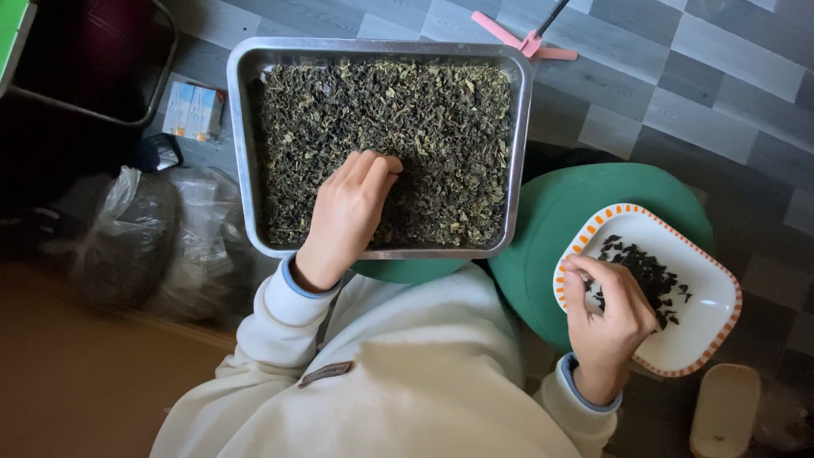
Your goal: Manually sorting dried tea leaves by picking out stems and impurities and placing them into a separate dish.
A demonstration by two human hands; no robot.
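Note:
A metal tray (240, 127) full of dried dark and yellow-green leaves (407, 110) rests in front of me. My left hand (348, 212) lies palm down on the leaves near the tray's front edge, fingers curled into them. My right hand (606, 318) hovers over a white plate with an orange rim (712, 297), fingertips pinched together at a small pile of dark leaf pieces (649, 280). I cannot tell whether the pinch holds a piece. The plate rests on a green cushion-like seat (551, 212).
Clear plastic bags (153, 237) lie at the left, a small blue-and-white box (195, 110) beside the tray. A pink tool (521, 38) lies on the grey tiled floor beyond the tray. A beige container (725, 411) stands at the lower right.

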